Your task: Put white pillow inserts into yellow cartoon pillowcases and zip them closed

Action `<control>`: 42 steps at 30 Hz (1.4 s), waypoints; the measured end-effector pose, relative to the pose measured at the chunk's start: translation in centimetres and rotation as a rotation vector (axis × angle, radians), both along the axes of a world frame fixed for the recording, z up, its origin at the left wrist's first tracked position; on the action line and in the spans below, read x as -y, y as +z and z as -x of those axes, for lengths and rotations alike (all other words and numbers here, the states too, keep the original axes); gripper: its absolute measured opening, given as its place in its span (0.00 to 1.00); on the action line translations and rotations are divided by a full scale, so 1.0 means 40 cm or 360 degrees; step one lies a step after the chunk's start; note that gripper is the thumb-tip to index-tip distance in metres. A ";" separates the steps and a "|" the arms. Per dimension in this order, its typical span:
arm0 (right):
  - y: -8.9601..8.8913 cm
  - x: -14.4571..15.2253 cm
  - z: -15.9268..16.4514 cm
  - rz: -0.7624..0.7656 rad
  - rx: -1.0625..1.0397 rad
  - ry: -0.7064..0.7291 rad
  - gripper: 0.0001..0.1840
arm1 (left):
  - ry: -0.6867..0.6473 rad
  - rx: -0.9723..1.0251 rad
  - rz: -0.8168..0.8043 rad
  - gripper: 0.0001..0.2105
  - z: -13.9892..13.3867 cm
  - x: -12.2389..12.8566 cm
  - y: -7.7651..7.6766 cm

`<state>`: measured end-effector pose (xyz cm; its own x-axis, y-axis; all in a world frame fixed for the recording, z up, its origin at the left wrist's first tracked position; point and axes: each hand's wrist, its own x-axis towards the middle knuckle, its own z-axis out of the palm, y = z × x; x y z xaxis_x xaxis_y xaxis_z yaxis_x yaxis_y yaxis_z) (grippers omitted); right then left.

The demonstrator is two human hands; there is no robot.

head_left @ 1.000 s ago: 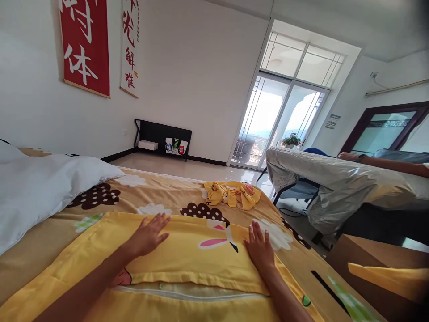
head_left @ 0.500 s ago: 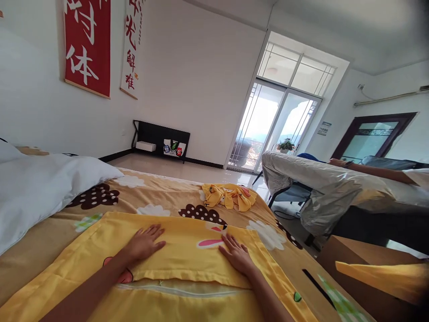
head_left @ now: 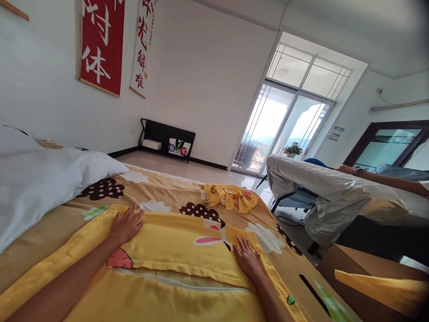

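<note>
A yellow pillowcase (head_left: 167,250) with a rabbit print and a pale zipper along its opening lies spread on a patterned bedsheet (head_left: 261,232). Near its far left corner rests my left hand (head_left: 126,226), palm down with the fingers stretched out. My right hand (head_left: 248,257) lies flat on the right part of the cloth, beside the rabbit print, fingers extended. Neither hand grips anything. Beyond the pillowcase, a crumpled yellow cloth (head_left: 229,198) of similar print sits on the sheet.
A white pillow (head_left: 67,176) lies at the left. On the right are a cardboard box (head_left: 348,264), a yellow cloth (head_left: 375,284) at its top and a plastic-covered mattress (head_left: 321,183) with another person's arm (head_left: 385,179) over it. A black shelf (head_left: 167,136) stands by the far wall.
My left hand has slid left and away from me toward the far left corner. My right hand has moved slightly right. The camera view has turned a little to the left.
</note>
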<state>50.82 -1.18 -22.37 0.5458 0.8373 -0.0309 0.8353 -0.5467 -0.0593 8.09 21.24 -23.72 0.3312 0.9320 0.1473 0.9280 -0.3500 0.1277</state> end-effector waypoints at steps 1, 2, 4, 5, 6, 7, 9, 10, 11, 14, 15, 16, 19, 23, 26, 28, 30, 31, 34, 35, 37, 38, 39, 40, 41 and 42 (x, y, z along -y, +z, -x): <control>0.018 0.018 0.029 -0.0006 0.0014 0.0036 0.32 | -0.0002 0.0001 -0.0093 0.27 -0.005 0.018 0.013; 0.036 0.040 0.068 -0.0010 0.0011 0.0113 0.32 | -0.0043 0.0018 -0.0165 0.26 -0.015 0.039 0.027; 0.069 0.094 0.169 -0.0026 -0.0076 0.0427 0.31 | -0.0353 0.0076 -0.0138 0.26 -0.050 0.090 0.054; 0.082 0.122 0.229 -0.0034 -0.0173 0.0638 0.30 | -0.0608 0.0099 -0.0039 0.27 -0.076 0.120 0.065; 0.090 0.147 0.290 -0.0053 -0.0285 0.0876 0.30 | -0.0878 0.0115 0.0090 0.28 -0.107 0.151 0.075; 0.095 0.167 0.350 -0.0039 -0.0395 0.1082 0.32 | -0.1119 0.0118 0.0222 0.30 -0.140 0.183 0.082; 0.088 0.189 0.450 -0.0033 -0.0539 0.1349 0.36 | -0.1410 0.0093 0.0385 0.33 -0.204 0.240 0.091; 0.077 0.191 0.486 -0.0054 -0.0567 0.1388 0.37 | -0.1451 0.0075 0.0394 0.33 -0.229 0.262 0.093; 0.063 0.189 0.511 -0.0102 -0.0573 0.1380 0.37 | -0.1455 0.0054 0.0370 0.32 -0.249 0.280 0.094; 0.016 0.170 0.534 -0.0270 -0.0532 0.1267 0.34 | -0.1452 -0.0009 0.0256 0.30 -0.271 0.301 0.093; 0.005 0.164 0.531 -0.0306 -0.0520 0.1255 0.31 | -0.1449 -0.0023 0.0213 0.29 -0.271 0.301 0.091; -0.002 0.160 0.528 -0.0336 -0.0508 0.1254 0.28 | -0.1442 -0.0035 0.0178 0.28 -0.270 0.298 0.089; 0.002 0.170 0.524 -0.0400 -0.0468 0.1223 0.19 | -0.1369 -0.0067 0.0097 0.25 -0.274 0.280 0.083; 0.039 0.208 0.542 -0.0331 -0.0537 0.1282 0.16 | -0.1149 -0.0142 0.0032 0.25 -0.306 0.247 0.082; 0.060 0.227 0.557 -0.0241 -0.0638 0.1348 0.17 | -0.1004 -0.0163 -0.0048 0.24 -0.331 0.223 0.089; 0.066 0.233 0.566 -0.0217 -0.0684 0.1327 0.19 | -0.0956 -0.0155 -0.0110 0.25 -0.342 0.214 0.092; 0.071 0.240 0.572 -0.0217 -0.0757 0.1304 0.21 | -0.0908 -0.0141 -0.0167 0.24 -0.351 0.211 0.091; 0.073 0.243 0.573 -0.0223 -0.0821 0.1317 0.21 | -0.0869 -0.0135 -0.0192 0.23 -0.355 0.211 0.089; 0.084 0.253 0.576 -0.0255 -0.0996 0.1432 0.20 | -0.0720 -0.0121 -0.0233 0.21 -0.367 0.219 0.084; 0.087 0.256 0.576 -0.0270 -0.1013 0.1473 0.20 | -0.0682 -0.0121 -0.0232 0.21 -0.369 0.224 0.084; 0.090 0.256 0.575 -0.0304 -0.0987 0.1497 0.20 | -0.0672 -0.0130 -0.0231 0.24 -0.369 0.238 0.088; 0.091 0.255 0.575 -0.0326 -0.0963 0.1478 0.21 | -0.0705 -0.0138 -0.0240 0.26 -0.366 0.248 0.089; 0.091 0.254 0.575 -0.0349 -0.0939 0.1447 0.21 | -0.0782 -0.0143 -0.0259 0.28 -0.360 0.260 0.088; 0.092 0.252 0.574 -0.0369 -0.0915 0.1412 0.21 | -0.0905 -0.0140 -0.0283 0.29 -0.351 0.272 0.085; 0.093 0.251 0.574 -0.0384 -0.0889 0.1377 0.20 | -0.1057 -0.0123 -0.0303 0.28 -0.341 0.285 0.079; 0.094 0.250 0.573 -0.0394 -0.0866 0.1349 0.19 | -0.1213 -0.0097 -0.0308 0.26 -0.330 0.296 0.069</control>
<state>27.88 -11.19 -18.60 -0.2615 0.9567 0.1282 0.7668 0.2866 -0.5744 21.30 9.38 -20.94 0.8811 0.4044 0.2450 0.4268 -0.9033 -0.0440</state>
